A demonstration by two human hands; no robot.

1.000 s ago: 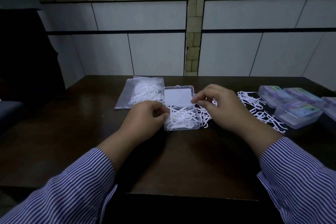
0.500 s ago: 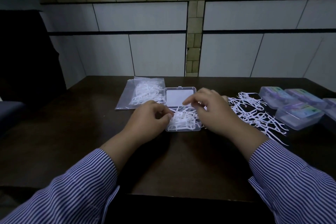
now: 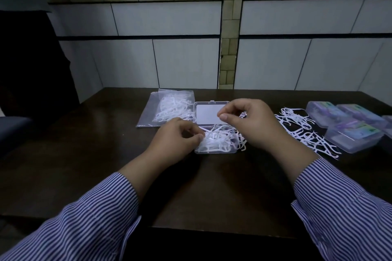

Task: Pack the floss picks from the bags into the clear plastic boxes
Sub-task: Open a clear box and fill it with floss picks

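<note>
White wall tiles with dark seams rise behind a dark wooden table [image 3: 84, 154]. Toward the left of the table lies a clear plastic bag [image 3: 167, 108] with white floss picks inside. Just right of it sits an open clear box [image 3: 214, 131], its lid laid back flat and showing a white label, its tray heaped with floss picks [image 3: 218, 140]. The left hand [image 3: 176, 140] rests at the tray's left edge, fingers curled, fingertips touching the picks; whether it pinches any I cannot tell. The right hand [image 3: 252, 123] hovers over the box's right side, thumb and forefinger brought together above the lid; whether they pinch a pick I cannot tell. Right of that hand a loose pile of picks [image 3: 303, 129] is scattered on the table. At the far right stand 3 closed boxes [image 3: 352, 133] with coloured labels, close together. Both sleeves [image 3: 91, 222] are striped blue and white.
</note>
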